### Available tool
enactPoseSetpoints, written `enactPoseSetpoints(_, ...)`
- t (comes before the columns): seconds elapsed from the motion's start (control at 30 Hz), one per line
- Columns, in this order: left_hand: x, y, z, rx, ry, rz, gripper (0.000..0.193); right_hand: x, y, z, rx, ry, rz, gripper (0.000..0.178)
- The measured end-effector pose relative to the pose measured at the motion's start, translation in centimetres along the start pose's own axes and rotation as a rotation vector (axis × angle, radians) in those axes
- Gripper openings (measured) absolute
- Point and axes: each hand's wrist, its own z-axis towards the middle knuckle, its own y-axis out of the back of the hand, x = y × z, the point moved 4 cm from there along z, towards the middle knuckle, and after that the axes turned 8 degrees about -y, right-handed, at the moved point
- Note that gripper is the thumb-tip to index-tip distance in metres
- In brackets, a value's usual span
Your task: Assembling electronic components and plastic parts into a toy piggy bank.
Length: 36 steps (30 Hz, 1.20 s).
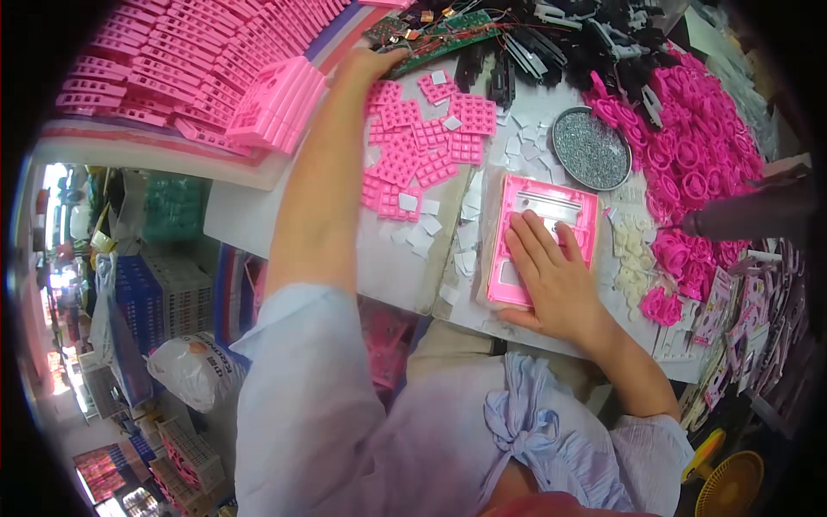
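Observation:
My left hand [372, 64] reaches to the far side of the table. Its thumb lies against the near end of a green circuit board [448, 41] with thin red wires, and its other fingers are partly hidden. My right hand [551, 280] rests on a pink plastic housing [506, 258], fingers stretched over it and thumb at its near edge. Inside the housing show a silvery strip and a pale panel. Left of it lie pink button pads [401, 164] and small white squares [422, 237]. A round dish of small metal screws [591, 148] stands just beyond the housing.
Pink housings [172, 60] fill a raised board at far left. Black plastic parts [594, 52] pile up at the back, and bright pink rings [689, 164] at right. A dark tool [749, 215] juts in from the right, above cream-coloured pieces [633, 258].

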Motion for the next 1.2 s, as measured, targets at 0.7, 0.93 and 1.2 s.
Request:
enactPoseSetpoints(0.7, -7.9, 5.7, -21.0, -0.734, -0.435, -1.111, 0.077, -2.2, 6.6, -1.7, -0.458, 0.022, 0.59, 0.052)
enactPoseSetpoints(0.93, -16.4, 6.1, -32.0, -0.731, -1.197, -0.255, 0.04, -0.8, 4.5, 3.1, 0.092, -0.16, 1.978, 0.05)
enactPoseSetpoints(1.2, -12.5, 10.5, -38.5, -0.309, -0.69, -0.608, 0.044, -3.2, 6.1, 2.9, -0.264, -0.204, 1.824, 0.033)
